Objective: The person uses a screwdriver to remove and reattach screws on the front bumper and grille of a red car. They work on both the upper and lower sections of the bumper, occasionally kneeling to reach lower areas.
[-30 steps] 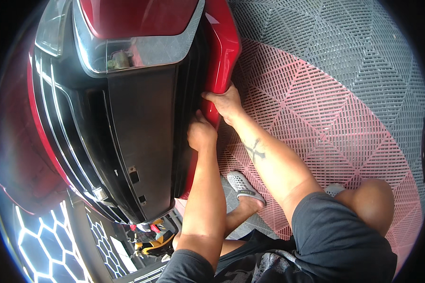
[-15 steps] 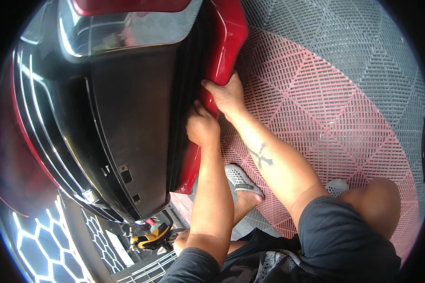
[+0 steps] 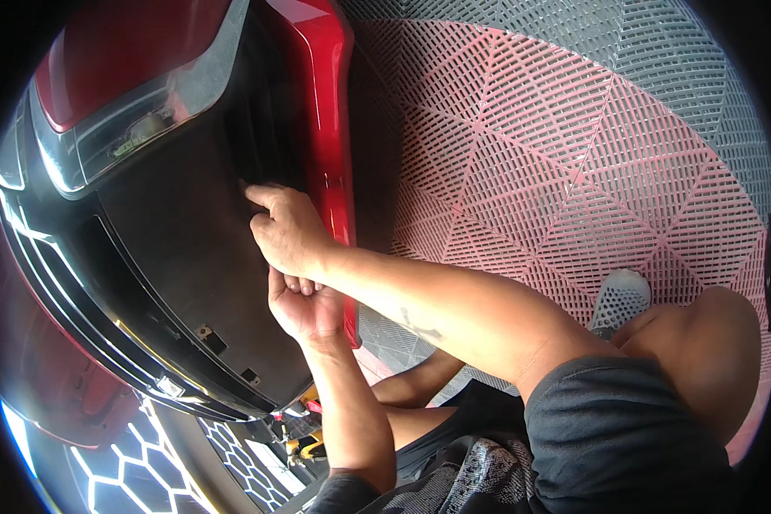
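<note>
A red car's end with a dark matte bumper panel (image 3: 176, 231) fills the left side, edged below by a glossy red lip (image 3: 330, 128). My right hand (image 3: 291, 231) is at the panel's lower edge, its index finger stretched out against the dark surface and the thumb apart from it. Just below it, partly under the right wrist, my left hand (image 3: 304, 310) is turned palm up with its fingers curled in. The right hand hides part of those fingers, and whether they hold anything does not show. My right forearm crosses over the red lip.
Pink and grey slatted floor tiles (image 3: 531, 171) spread to the right of the car. A clear lamp (image 3: 146, 133) sits above the panel. My shoe (image 3: 621, 300) rests on the tiles at the right. A yellow object (image 3: 304, 447) stands behind my left forearm.
Both hands have left the red lip and moved left to the dark panel. The left hand has turned palm up; the right index finger is now stretched out. The view has shifted.
</note>
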A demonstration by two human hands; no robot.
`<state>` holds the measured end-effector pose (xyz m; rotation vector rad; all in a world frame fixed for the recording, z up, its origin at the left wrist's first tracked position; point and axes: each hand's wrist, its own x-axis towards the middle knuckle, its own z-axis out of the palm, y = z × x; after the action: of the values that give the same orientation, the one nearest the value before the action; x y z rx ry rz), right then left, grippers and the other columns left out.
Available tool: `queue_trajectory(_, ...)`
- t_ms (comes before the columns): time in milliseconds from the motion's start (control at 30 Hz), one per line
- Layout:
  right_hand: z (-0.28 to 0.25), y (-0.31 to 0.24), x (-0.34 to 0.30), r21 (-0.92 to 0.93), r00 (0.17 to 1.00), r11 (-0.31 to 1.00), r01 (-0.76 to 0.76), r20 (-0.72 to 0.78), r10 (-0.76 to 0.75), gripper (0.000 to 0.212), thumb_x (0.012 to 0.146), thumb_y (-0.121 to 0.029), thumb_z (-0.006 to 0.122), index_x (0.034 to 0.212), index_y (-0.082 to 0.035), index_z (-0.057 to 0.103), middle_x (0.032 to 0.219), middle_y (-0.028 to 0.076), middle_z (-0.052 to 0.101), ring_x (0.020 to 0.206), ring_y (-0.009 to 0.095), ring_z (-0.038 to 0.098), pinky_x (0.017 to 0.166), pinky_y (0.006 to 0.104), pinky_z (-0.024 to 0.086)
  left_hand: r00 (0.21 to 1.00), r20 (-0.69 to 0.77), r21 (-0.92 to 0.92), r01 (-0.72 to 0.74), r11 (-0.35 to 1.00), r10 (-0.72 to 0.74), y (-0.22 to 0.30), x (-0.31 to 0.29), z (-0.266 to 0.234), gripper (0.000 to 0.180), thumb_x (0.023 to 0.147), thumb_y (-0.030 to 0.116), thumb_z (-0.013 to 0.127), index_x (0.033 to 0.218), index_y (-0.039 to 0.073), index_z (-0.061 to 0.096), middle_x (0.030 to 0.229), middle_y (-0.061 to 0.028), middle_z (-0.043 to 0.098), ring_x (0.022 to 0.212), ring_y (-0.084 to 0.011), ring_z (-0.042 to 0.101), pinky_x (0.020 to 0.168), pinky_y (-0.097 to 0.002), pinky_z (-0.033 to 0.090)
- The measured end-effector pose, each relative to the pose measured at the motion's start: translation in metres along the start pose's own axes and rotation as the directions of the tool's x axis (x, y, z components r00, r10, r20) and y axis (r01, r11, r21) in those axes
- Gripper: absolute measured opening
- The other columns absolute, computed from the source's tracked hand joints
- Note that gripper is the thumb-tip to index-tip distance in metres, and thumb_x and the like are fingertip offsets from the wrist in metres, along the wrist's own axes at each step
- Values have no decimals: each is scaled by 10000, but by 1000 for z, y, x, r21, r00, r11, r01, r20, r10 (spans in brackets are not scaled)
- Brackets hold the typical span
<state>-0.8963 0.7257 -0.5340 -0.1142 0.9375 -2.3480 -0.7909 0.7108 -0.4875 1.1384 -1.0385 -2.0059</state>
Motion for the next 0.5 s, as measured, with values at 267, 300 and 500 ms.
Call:
queue_trajectory(267,-5,-5,-6,208,969,965,-161,218,114,660,884,107,414,1544,101,445,1555,310,443,599,244,705,482,350,588,985,110,-459,170,872,-134,8,12,15,396,1124,188,459,729,160,451,621,67,365,552,-59,321,544,-264,287)
queue_trajectory(300,-1,3,-3,203,981,973,-107,181,70,663,885,107,411,1547,97,444,1531,309,473,588,244,703,465,349,579,975,176,-474,203,857,-134,6,13,14,384,1124,185,459,741,155,457,619,67,357,548,-60,317,543,-264,283)
queue_trajectory(500,-32,24,11,-34,985,996,-85,-155,78,319,964,-73,575,1256,-21,691,899,175,763,781,222,755,735,383,578,997,73,-389,35,920,-7,4,5,20,241,1142,174,417,1287,64,575,614,40,285,523,-99,261,524,-278,245)
